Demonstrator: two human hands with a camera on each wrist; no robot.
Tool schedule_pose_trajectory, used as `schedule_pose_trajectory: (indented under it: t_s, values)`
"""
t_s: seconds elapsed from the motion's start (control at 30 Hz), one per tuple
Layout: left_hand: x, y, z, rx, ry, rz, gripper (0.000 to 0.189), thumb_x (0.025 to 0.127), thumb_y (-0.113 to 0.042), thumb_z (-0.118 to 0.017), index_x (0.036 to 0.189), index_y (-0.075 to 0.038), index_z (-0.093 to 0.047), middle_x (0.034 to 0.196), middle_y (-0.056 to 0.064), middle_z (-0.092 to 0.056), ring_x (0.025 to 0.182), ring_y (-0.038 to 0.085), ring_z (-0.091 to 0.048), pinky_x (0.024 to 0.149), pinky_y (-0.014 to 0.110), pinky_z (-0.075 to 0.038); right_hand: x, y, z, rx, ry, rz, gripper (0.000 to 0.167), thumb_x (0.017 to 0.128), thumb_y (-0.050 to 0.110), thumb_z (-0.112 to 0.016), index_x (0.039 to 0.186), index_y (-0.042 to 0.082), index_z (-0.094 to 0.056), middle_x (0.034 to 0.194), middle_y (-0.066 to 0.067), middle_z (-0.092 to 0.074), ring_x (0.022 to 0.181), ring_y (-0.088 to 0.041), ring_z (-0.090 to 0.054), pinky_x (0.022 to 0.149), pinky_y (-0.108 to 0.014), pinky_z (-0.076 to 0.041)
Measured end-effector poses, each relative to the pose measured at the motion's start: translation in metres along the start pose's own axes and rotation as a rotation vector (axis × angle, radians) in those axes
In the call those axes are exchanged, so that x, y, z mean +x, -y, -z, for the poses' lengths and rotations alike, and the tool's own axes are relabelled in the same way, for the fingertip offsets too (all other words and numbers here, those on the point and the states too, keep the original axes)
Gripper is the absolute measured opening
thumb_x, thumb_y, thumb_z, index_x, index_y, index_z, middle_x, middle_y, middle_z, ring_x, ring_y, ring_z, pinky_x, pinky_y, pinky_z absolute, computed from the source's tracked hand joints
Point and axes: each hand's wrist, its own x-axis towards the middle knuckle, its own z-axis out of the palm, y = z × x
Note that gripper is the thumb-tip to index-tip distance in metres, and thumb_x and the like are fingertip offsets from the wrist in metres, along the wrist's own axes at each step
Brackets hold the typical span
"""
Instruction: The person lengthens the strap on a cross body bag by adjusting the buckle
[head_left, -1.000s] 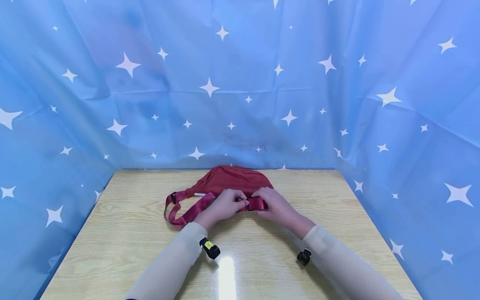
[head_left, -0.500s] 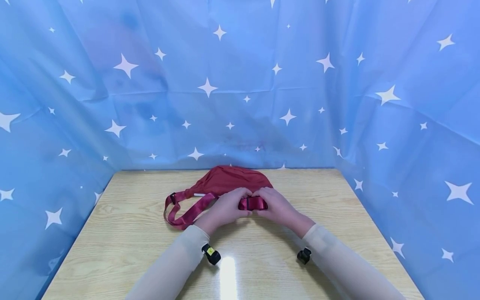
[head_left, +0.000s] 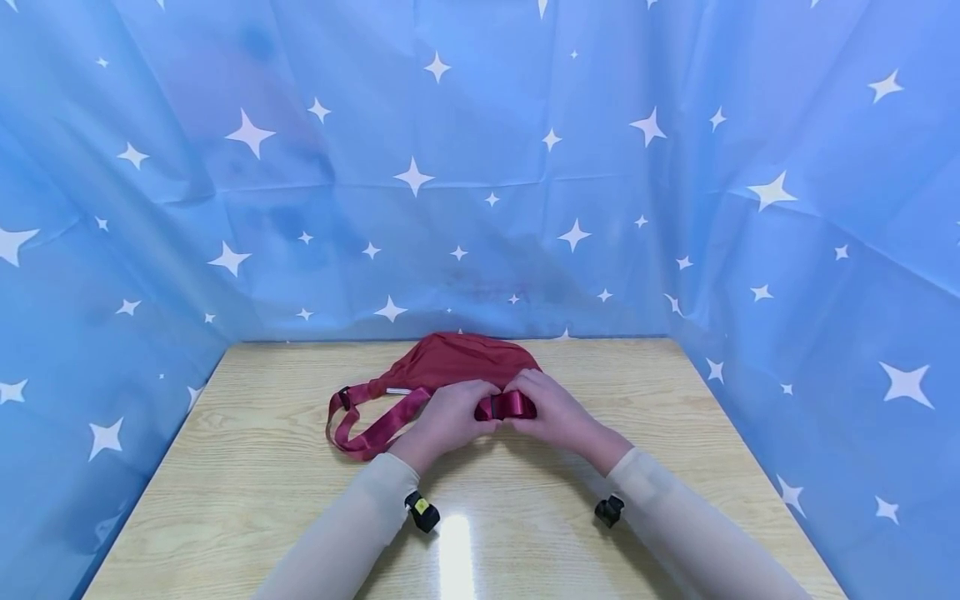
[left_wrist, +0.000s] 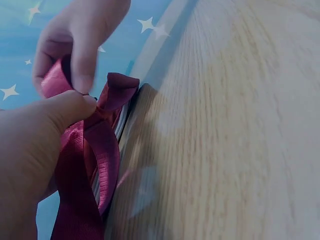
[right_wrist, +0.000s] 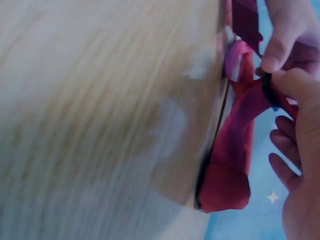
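Note:
A dark red waist bag [head_left: 461, 358] lies on the table, its satin strap [head_left: 382, 429] looping out to the left and back under the hands. My left hand [head_left: 450, 412] pinches the strap between thumb and fingers just in front of the bag. Right beside it, my right hand [head_left: 558, 417] holds a folded section of the same strap. Their fingertips meet around a black buckle piece [right_wrist: 269, 92], which shows at the thumbs in the right wrist view. In the left wrist view, a strap loop [left_wrist: 56, 80] stands up under the right hand's fingers. Fingers hide part of the buckle.
The wooden table [head_left: 247, 500] spreads around the bag, with a bright light reflection near its front. Blue curtains [head_left: 480, 150] with white stars hang behind and at both sides. A black strap adjuster [head_left: 345, 397] sits at the loop's left end.
My left hand has shifted its grip, its thumb dropping lower and its fingers closing in toward the right hand. The right hand has stayed nearly in place on the strap.

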Motion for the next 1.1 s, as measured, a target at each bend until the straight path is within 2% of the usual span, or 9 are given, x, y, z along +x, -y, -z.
schedule_pose_trajectory:
  t_s: [0.13,0.3,0.53,0.6,0.7,0.8,0.93,1.03,1.1]
  values:
    - [-0.001,0.003,-0.003,-0.023,-0.013,0.012,0.056,0.094,-0.044,-0.091,0.140,-0.019,-0.073,0.135,-0.002,-0.075,0.123,0.016,-0.070,0.106,0.039,-0.057,0.002,0.000,0.000,0.020,-0.037,0.056,0.040,0.092,0.029,-0.095,0.121,0.017,-0.071,0.119,0.003,-0.065,0.109,-0.015,-0.058,0.087,-0.037,-0.059]
    - [-0.002,0.003,-0.002,-0.051,-0.010,0.024,0.057,0.094,-0.042,-0.091,0.143,-0.018,-0.073,0.138,0.000,-0.074,0.127,0.018,-0.070,0.109,0.041,-0.056,0.002,0.001,-0.002,0.093,-0.087,0.060,0.043,0.090,0.025,-0.096,0.126,0.018,-0.073,0.120,0.004,-0.066,0.109,-0.014,-0.059,0.086,-0.037,-0.060]
    - [-0.005,0.006,-0.001,-0.062,-0.003,0.054,0.055,0.095,-0.043,-0.089,0.141,-0.017,-0.073,0.138,0.000,-0.074,0.126,0.019,-0.070,0.109,0.042,-0.056,0.002,0.006,0.001,0.306,-0.149,0.001,0.038,0.093,0.016,-0.092,0.125,0.013,-0.072,0.119,0.001,-0.068,0.107,-0.019,-0.063,0.085,-0.041,-0.059]
    - [-0.005,0.007,-0.001,-0.069,-0.001,0.057,0.054,0.096,-0.043,-0.089,0.141,-0.017,-0.073,0.138,0.000,-0.075,0.126,0.019,-0.070,0.108,0.041,-0.056,0.002,0.007,0.003,0.338,-0.150,-0.020,0.038,0.093,0.013,-0.092,0.125,0.012,-0.071,0.120,0.001,-0.068,0.107,-0.019,-0.063,0.087,-0.041,-0.059]
    - [-0.006,0.008,-0.001,-0.072,-0.003,0.048,0.054,0.096,-0.043,-0.088,0.141,-0.016,-0.073,0.138,0.001,-0.074,0.126,0.019,-0.070,0.107,0.041,-0.056,0.004,0.009,0.004,0.300,-0.128,-0.019,0.043,0.092,0.014,-0.093,0.128,0.012,-0.068,0.122,0.001,-0.068,0.108,-0.018,-0.063,0.088,-0.040,-0.059]
    - [-0.006,0.009,0.000,-0.072,-0.004,0.041,0.056,0.096,-0.043,-0.089,0.142,-0.015,-0.073,0.139,0.001,-0.074,0.127,0.019,-0.070,0.108,0.041,-0.056,0.009,0.010,0.004,0.194,-0.093,0.021,0.050,0.090,0.022,-0.095,0.131,0.011,-0.069,0.123,0.000,-0.068,0.110,-0.017,-0.060,0.089,-0.039,-0.057]
    - [-0.006,0.009,0.000,-0.068,-0.002,0.042,0.057,0.095,-0.042,-0.090,0.144,-0.017,-0.072,0.139,0.000,-0.074,0.127,0.019,-0.069,0.109,0.041,-0.056,0.015,0.012,0.004,0.080,-0.058,0.051,0.048,0.089,0.029,-0.097,0.127,0.012,-0.074,0.119,0.000,-0.070,0.109,-0.017,-0.059,0.090,-0.041,-0.055]
    - [-0.005,0.010,0.000,-0.068,-0.003,0.041,0.058,0.095,-0.041,-0.090,0.145,-0.018,-0.072,0.139,-0.001,-0.074,0.127,0.018,-0.070,0.109,0.041,-0.056,0.016,0.012,0.003,0.076,-0.057,0.045,0.043,0.088,0.026,-0.098,0.123,0.011,-0.077,0.115,-0.001,-0.072,0.105,-0.018,-0.060,0.088,-0.041,-0.056]
    - [-0.006,0.011,0.000,-0.070,0.000,0.045,0.058,0.095,-0.041,-0.090,0.145,-0.018,-0.071,0.140,0.000,-0.074,0.127,0.018,-0.069,0.109,0.041,-0.056,0.016,0.013,0.003,0.121,-0.073,0.028,0.042,0.087,0.023,-0.098,0.122,0.010,-0.078,0.115,-0.001,-0.072,0.104,-0.018,-0.062,0.086,-0.040,-0.058]
